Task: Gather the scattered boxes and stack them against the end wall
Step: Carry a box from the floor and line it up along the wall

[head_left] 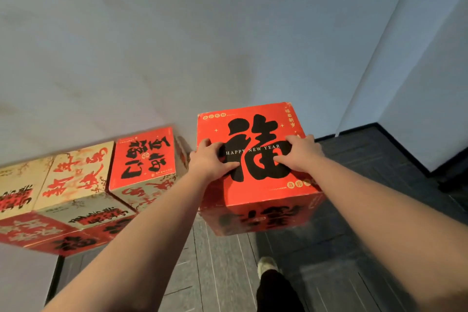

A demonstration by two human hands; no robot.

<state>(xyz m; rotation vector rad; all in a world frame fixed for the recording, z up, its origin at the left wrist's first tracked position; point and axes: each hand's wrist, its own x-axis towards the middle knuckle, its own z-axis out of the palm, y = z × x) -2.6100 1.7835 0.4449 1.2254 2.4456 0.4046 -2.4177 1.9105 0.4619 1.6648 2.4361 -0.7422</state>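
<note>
Your two hands rest on top of a red box (255,159) printed with a large black character and the words HAPPY NEW YEAR; your left hand (211,159) and right hand (301,153) lie with fingers bent, fingertips pressing its top face. The box sits close to the grey end wall (177,45), whether touching it you cannot tell, and what it rests on is hidden. Just to its left, stacked boxes (83,185) in red and cream stand against the wall, blurred and cut off at the edge. Below, dark floor (228,273) and your shoe (267,265)
</note>
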